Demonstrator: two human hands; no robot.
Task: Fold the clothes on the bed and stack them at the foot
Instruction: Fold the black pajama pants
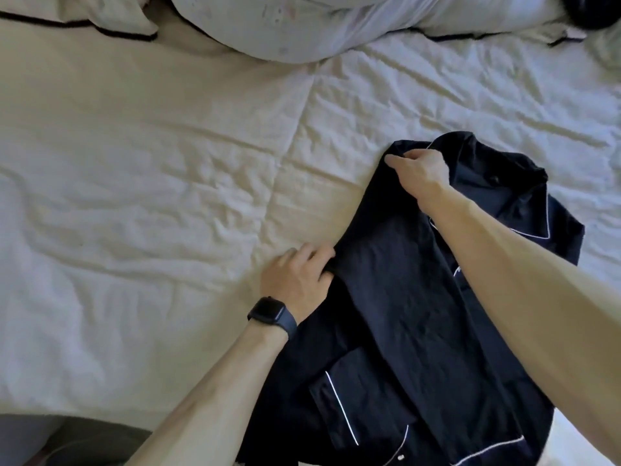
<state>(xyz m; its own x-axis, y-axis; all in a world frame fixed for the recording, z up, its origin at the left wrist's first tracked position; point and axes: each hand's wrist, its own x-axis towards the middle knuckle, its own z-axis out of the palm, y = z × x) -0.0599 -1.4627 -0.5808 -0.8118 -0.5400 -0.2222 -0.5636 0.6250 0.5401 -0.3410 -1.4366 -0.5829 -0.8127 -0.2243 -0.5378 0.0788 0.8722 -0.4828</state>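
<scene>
A dark navy pyjama shirt point(403, 297) with white piping lies spread on the white bed point(151, 196), collar toward the pillows, at the right of the view. My right hand point(418, 171) pinches the shirt's left shoulder edge near the collar. My left hand point(297, 277), with a black watch on the wrist, grips the shirt's left side edge lower down. A strip of the shirt's left side is folded over onto its front between my two hands. My right forearm covers part of the shirt's button line.
Pillows point(302, 25) with black piping lie across the head of the bed at the top. A dark object point(594, 8) sits in the top right corner. The bed's near edge and a grey floor patch point(67, 438) show at bottom left.
</scene>
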